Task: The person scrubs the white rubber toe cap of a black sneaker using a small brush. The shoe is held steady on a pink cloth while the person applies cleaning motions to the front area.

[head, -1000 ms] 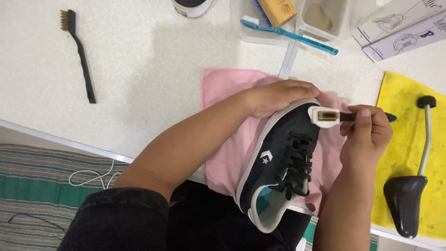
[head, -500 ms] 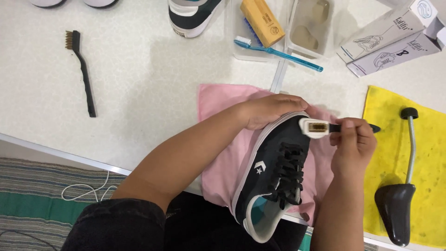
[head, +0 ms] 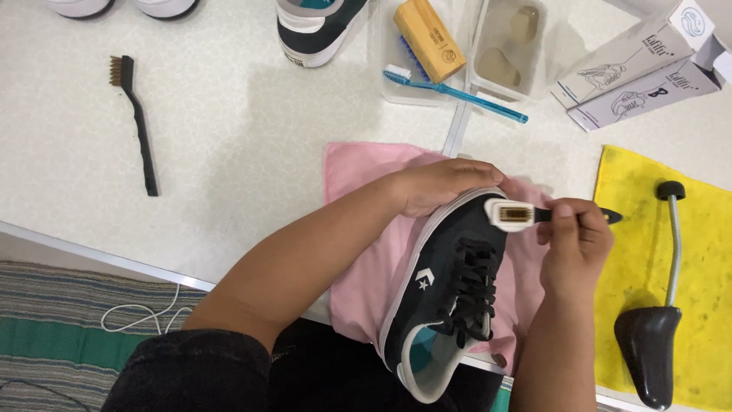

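Two hands busy: our left hand [head: 446, 185] clamps the black sneaker [head: 450, 294] steady on the pink cloth [head: 358, 164], right hand [head: 573, 243] fingers pinching a small brush [head: 512, 214] at its toe.

Bright, even light from overhead fills the view. The white table [head: 229, 152] looks slightly washed out, and a soft shadow lies on it above the forearm. The picture is mostly sharp, with slight blur on the right hand [head: 576, 244].

Left hand [head: 438, 183] curled palm-down with forearm extended; right hand [head: 576, 240] closed in a pinch.
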